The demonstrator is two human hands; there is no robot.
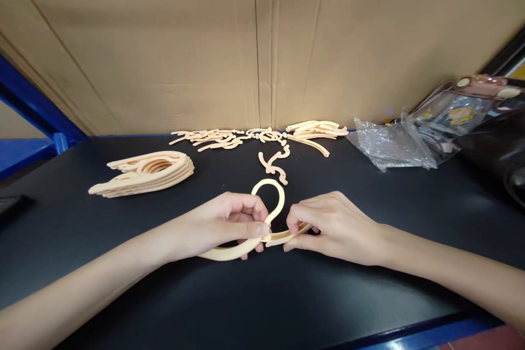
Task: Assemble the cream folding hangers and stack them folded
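Note:
Low over the black table, my left hand [232,224] pinches a cream plastic clothes hanger at the base of its round hook [280,197]. One curved hanger arm [229,253] runs leftward beneath that hand. My right hand [334,224] has its fingers closed on another curved arm [279,238], whose inner end meets the hook's base by my left thumb. Fingers partly cover the joint, so I cannot tell how firmly the pieces are joined. Just beyond the hook lie a few small curved pieces [273,167] of the same colour.
A stack of folded hangers [180,172] lies on the table [197,306] at left. Along the cardboard wall [164,38] are loose curved pieces [217,138] and a pile of longer arms [315,130]. Clear plastic bags [394,145] and a dark glossy object [498,147] sit at right.

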